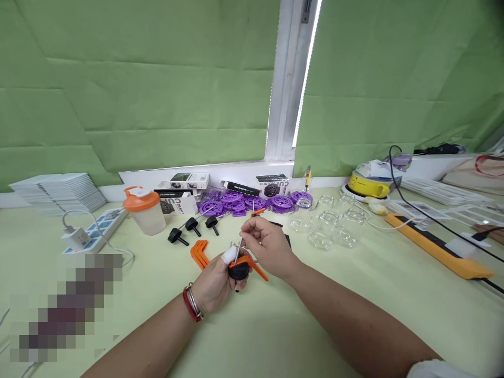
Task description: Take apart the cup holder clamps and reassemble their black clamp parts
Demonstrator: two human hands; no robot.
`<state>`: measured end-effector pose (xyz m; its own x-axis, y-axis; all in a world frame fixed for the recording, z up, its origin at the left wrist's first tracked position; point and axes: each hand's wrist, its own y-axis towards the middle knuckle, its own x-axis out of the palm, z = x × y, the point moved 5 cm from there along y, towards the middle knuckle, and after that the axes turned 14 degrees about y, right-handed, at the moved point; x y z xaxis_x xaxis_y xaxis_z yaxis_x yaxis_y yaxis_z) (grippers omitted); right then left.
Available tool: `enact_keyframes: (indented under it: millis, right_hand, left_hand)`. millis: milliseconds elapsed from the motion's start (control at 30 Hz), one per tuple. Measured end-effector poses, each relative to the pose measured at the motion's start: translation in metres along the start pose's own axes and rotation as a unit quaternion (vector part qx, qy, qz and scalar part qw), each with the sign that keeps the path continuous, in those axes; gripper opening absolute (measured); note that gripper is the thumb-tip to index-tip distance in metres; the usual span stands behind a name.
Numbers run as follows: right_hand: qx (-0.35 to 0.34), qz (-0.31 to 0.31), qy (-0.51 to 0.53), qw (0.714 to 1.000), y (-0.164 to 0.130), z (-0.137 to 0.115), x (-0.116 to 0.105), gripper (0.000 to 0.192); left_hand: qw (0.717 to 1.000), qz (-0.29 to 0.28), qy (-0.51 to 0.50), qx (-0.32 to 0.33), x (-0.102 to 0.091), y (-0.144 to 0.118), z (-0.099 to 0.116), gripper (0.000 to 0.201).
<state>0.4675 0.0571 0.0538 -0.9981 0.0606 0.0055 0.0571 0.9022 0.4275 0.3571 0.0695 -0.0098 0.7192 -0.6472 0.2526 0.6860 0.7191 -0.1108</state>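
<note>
My left hand (214,283) grips a small assembly: an orange angled bracket (255,266) with a black knob (238,271) under it. One fingertip wears a white cover. My right hand (268,242) is just above and right of it, its fingertips pinched on a thin metal rod (238,251) that runs down into the assembly. More orange brackets (199,252) lie stacked just left of my hands. Three black knobs with metal pins (192,226) rest beyond them on the pale green table (283,325).
Purple round parts (252,202) and small boxes (185,181) line the back wall. An orange-lidded shaker (144,210) and power strip (98,231) stand left. Clear glass cups (326,226) sit right of centre; a yellow device (370,185) and orange bar (437,247) lie farther right.
</note>
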Motion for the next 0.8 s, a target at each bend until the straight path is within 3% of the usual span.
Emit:
enact_keyframes:
  millis: [467, 800]
  right_hand:
    - [-0.024, 0.012, -0.038, 0.999, -0.001, 0.001, 0.0, 0.004]
    - [-0.009, -0.064, -0.123, 0.99, -0.005, -0.003, 0.01, 0.009]
  left_hand:
    - [1.0, -0.003, 0.01, -0.003, 0.002, -0.001, 0.0, 0.039]
    - [1.0, 0.002, -0.013, -0.007, -0.001, 0.002, -0.004, 0.046]
